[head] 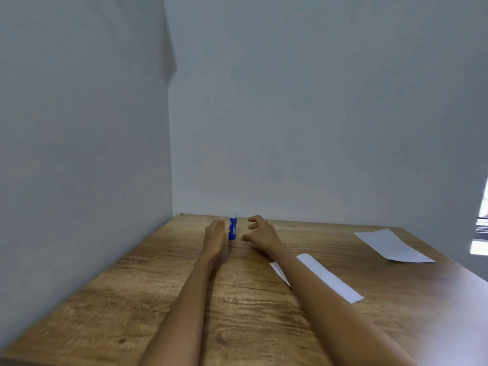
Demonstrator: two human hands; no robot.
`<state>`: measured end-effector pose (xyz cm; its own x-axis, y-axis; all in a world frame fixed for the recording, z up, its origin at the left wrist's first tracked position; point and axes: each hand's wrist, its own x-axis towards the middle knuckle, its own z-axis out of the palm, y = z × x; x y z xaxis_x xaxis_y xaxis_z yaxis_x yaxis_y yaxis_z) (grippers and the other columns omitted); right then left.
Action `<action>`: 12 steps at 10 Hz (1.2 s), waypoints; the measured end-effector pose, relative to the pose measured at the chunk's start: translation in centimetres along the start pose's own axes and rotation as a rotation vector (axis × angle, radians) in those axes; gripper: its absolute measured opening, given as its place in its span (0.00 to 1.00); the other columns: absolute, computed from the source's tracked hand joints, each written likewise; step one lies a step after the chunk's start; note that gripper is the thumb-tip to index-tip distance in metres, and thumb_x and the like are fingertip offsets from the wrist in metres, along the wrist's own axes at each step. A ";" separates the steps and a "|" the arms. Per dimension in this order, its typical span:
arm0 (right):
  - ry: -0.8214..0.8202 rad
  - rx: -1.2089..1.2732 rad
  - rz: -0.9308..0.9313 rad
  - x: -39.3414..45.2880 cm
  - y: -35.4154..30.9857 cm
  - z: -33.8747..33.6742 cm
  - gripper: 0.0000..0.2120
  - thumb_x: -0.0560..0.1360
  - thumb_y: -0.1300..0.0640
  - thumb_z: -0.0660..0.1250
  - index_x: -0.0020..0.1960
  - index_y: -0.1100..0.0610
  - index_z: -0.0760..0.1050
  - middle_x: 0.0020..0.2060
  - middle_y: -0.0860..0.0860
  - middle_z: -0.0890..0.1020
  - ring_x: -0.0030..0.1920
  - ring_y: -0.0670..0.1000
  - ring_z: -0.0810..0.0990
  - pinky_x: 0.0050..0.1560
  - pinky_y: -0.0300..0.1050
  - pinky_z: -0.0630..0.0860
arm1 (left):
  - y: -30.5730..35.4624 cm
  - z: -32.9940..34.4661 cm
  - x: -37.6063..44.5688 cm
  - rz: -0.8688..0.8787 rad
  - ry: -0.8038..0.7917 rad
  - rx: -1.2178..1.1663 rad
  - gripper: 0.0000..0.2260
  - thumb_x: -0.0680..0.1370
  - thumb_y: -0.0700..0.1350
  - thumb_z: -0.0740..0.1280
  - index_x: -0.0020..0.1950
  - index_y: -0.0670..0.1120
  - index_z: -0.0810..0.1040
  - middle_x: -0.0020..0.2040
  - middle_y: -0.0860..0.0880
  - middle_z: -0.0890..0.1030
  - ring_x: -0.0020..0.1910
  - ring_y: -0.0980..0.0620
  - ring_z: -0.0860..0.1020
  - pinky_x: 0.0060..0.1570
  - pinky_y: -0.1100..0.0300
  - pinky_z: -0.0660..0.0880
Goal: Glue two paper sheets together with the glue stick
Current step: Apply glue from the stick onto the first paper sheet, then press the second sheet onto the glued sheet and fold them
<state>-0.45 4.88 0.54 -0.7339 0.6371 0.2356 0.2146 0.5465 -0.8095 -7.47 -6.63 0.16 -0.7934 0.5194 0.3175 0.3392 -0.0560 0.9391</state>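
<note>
standing upright near the far edge of your wooden table (pixel 184 299): glue stick (pixel 233 228), between your left hand (pixel 215 240), flat and just beside it, and your right hand (pixel 260 233), fingers spread, holding nothing. near paper sheet (pixel 330 278) under your right forearm; far paper sheet (pixel 390 245) well apart.

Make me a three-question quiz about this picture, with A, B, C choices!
1. Where is the glue stick? A between the two hands; B on a paper; C at the near table edge.
2. How many white paper sheets lie on the table? A one; B two; C four.
3. How is the glue stick? A lying flat; B upright; C lifted up.

Answers: 1 A, the left hand and right hand flank it. 2 B, one near sheet, one far sheet. 3 B, it stands on the wood.
</note>
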 end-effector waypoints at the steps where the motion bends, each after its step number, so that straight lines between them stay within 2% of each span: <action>1: 0.055 0.008 -0.013 -2.3 0.6 -2.9 0.23 0.71 0.62 0.70 0.65 0.58 0.70 0.58 0.56 0.77 0.54 0.50 0.76 0.51 0.41 0.72 | 0.8 -0.1 -1.6 0.076 0.031 0.161 0.08 0.82 0.44 0.53 0.47 0.46 0.70 0.49 0.43 0.73 0.50 0.46 0.72 0.50 0.53 0.68; 2: 0.176 -0.052 -0.004 -4.6 1.3 -6.8 0.16 0.73 0.62 0.64 0.61 0.57 0.74 0.54 0.56 0.81 0.54 0.53 0.79 0.49 0.41 0.72 | 1.6 0.8 -3.2 0.212 0.055 0.295 0.09 0.79 0.38 0.57 0.48 0.40 0.76 0.51 0.38 0.77 0.54 0.40 0.74 0.53 0.52 0.69; 3: 0.282 -0.244 0.089 -7.4 2.9 -11.6 0.18 0.73 0.63 0.58 0.61 0.57 0.75 0.57 0.55 0.80 0.57 0.55 0.77 0.55 0.47 0.74 | 3.3 4.0 -5.5 0.280 -0.070 0.295 0.13 0.78 0.34 0.59 0.62 0.37 0.73 0.60 0.39 0.75 0.59 0.43 0.74 0.57 0.57 0.68; 4: 0.338 -0.552 0.199 -9.8 5.6 -16.5 0.17 0.75 0.63 0.59 0.62 0.58 0.74 0.61 0.57 0.77 0.64 0.58 0.72 0.59 0.52 0.71 | 5.7 9.6 -7.3 0.234 -0.207 0.210 0.15 0.77 0.35 0.59 0.63 0.41 0.73 0.61 0.42 0.75 0.59 0.47 0.74 0.54 0.60 0.68; 5: 0.420 -0.677 0.319 -11.4 8.7 -21.0 0.16 0.76 0.61 0.60 0.63 0.59 0.74 0.64 0.58 0.72 0.68 0.59 0.66 0.62 0.53 0.67 | 8.2 15.9 -8.2 0.068 -0.353 0.183 0.13 0.76 0.37 0.60 0.59 0.42 0.75 0.57 0.44 0.77 0.58 0.46 0.74 0.57 0.58 0.70; 6: 0.487 -0.692 0.419 -12.3 11.6 -24.4 0.19 0.76 0.60 0.59 0.67 0.60 0.69 0.67 0.59 0.69 0.68 0.59 0.64 0.66 0.54 0.65 | 10.4 21.7 -9.0 -0.144 -0.511 0.035 0.07 0.76 0.36 0.59 0.41 0.45 0.73 0.41 0.45 0.73 0.41 0.47 0.73 0.41 0.57 0.69; 7: 0.513 -0.683 0.482 -12.4 14.0 -26.5 0.21 0.77 0.59 0.57 0.68 0.64 0.66 0.66 0.61 0.69 0.68 0.60 0.65 0.67 0.53 0.64 | 11.7 26.3 -9.3 -0.319 -0.553 -0.104 0.17 0.78 0.38 0.60 0.67 0.38 0.67 0.65 0.41 0.69 0.60 0.44 0.71 0.54 0.53 0.70; 8: 0.465 -0.739 0.465 -11.8 15.4 -27.7 0.19 0.77 0.60 0.56 0.66 0.62 0.69 0.64 0.59 0.73 0.66 0.59 0.67 0.64 0.51 0.65 | 11.8 29.5 -9.0 -0.454 -0.500 -0.241 0.16 0.79 0.37 0.59 0.66 0.37 0.67 0.64 0.43 0.69 0.61 0.45 0.69 0.54 0.53 0.70; 9: 0.427 -0.782 0.412 -10.9 16.2 -28.2 0.17 0.77 0.59 0.57 0.65 0.58 0.72 0.62 0.58 0.75 0.64 0.58 0.69 0.61 0.49 0.66 | 11.6 31.0 -8.3 -0.562 -0.407 -0.336 0.04 0.77 0.36 0.58 0.43 0.41 0.69 0.41 0.46 0.70 0.37 0.49 0.71 0.34 0.56 0.73; 10: 0.424 -0.792 0.414 -10.5 16.6 -28.2 0.18 0.77 0.59 0.57 0.66 0.58 0.71 0.63 0.58 0.74 0.64 0.58 0.68 0.62 0.50 0.66 | 11.1 31.2 -7.1 -0.596 -0.355 -0.335 0.03 0.76 0.34 0.59 0.44 0.41 0.67 0.38 0.44 0.69 0.36 0.48 0.73 0.33 0.56 0.74; 11: 0.422 -0.761 0.416 -10.3 16.8 -28.3 0.19 0.76 0.58 0.58 0.66 0.60 0.70 0.64 0.58 0.73 0.65 0.58 0.67 0.63 0.50 0.65 | 10.6 31.4 -6.6 -0.587 -0.416 -0.238 0.07 0.76 0.34 0.62 0.53 0.40 0.70 0.44 0.41 0.74 0.34 0.49 0.73 0.30 0.60 0.73; 12: 0.423 -0.726 0.422 -10.4 16.5 -28.1 0.18 0.76 0.58 0.58 0.65 0.61 0.70 0.64 0.57 0.73 0.65 0.58 0.68 0.63 0.51 0.65 | 10.0 32.0 -7.0 -0.471 -0.427 -0.083 0.16 0.75 0.31 0.62 0.62 0.35 0.70 0.48 0.40 0.76 0.33 0.49 0.74 0.27 0.60 0.72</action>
<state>28.81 22.58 -0.13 -0.2392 0.9264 0.2907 0.8634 0.3399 -0.3728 17.67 16.47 3.09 -0.5705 0.7976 -0.1960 -0.0507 0.2040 0.9777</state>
